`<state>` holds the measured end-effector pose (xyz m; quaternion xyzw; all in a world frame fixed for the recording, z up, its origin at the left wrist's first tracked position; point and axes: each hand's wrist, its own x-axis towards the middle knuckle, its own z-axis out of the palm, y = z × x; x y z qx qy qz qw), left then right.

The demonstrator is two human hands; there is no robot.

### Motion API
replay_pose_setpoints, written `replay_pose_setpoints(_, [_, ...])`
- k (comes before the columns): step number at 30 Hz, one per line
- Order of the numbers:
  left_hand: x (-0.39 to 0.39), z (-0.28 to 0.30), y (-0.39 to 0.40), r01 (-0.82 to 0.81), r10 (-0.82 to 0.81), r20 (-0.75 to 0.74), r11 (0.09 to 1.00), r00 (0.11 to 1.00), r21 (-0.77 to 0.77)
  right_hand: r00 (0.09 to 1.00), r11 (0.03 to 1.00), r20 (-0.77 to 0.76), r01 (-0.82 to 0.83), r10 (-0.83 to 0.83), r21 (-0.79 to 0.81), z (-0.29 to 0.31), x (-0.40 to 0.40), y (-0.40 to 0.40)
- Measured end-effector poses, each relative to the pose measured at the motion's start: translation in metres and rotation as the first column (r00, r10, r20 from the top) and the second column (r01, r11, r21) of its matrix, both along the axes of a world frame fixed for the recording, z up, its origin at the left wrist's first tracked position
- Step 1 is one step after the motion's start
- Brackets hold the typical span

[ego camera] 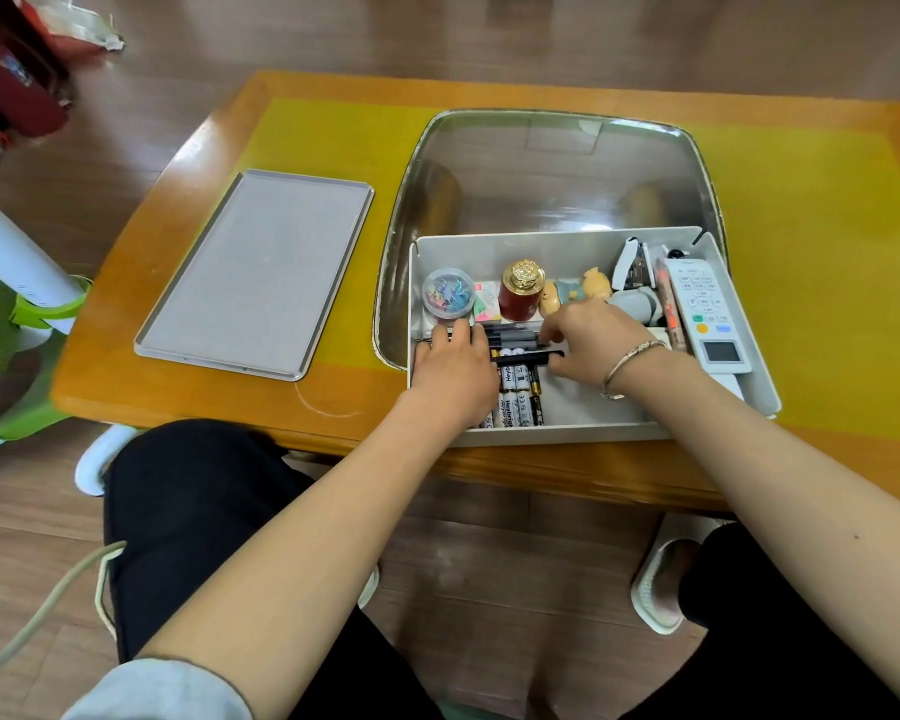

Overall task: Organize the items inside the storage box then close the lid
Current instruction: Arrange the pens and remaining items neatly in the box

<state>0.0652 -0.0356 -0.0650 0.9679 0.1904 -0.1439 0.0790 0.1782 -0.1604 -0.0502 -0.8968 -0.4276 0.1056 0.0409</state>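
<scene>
**Both hands on the pens inside the open storage box**

The white storage box [588, 431] sits on the wooden tabletop [219, 387], at its near edge, right of centre. Its clear lid [541, 168] stands open behind it, tilted back.

Left hand [450, 368]: inside the box at the left, fingers curled over the left ends of a bundle of dark pens [513, 343] lying crosswise. Right hand [588, 340]: inside the box at centre, fingers bent onto the right ends of the same pens; a bracelet [630, 363] circles the wrist. The hands are apart, one at each end of the bundle.

Contents noted: a row of batteries [518, 397] just nearer than the pens, partly under the left hand; a round clear tub of coloured clips [448, 296] at the back left; a red jar with a gold top [521, 291] beside it; small figurines [578, 291] behind the right hand; a stapler [632, 262] at the back right; a white remote control [707, 317] along the right wall.

A grey tray [261, 272] lies on the tabletop to the left of the box, apart from it.
</scene>
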Motion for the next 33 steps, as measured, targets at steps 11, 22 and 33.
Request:
replay_pose_setpoints(11, [-0.011, 0.016, -0.002, 0.032, -0.036, 0.110, 0.999, 0.993, 0.038, 0.999, 0.998, 0.036, 0.031, -0.033, 0.056, -0.005, 0.006, 0.002])
replay_pose_setpoints(22, [-0.005, 0.008, -0.002, 0.079, -0.079, 0.002, 0.995, 0.997, 0.060, 0.980, 0.978, 0.093, 0.160, -0.173, 0.132, -0.006, 0.005, 0.014])
replay_pose_setpoints(33, [-0.003, 0.011, 0.003, 0.102, -0.100, -0.027, 0.994, 0.995, 0.048, 0.972, 0.998, -0.237, -0.024, 0.010, -0.056, 0.014, -0.019, -0.010])
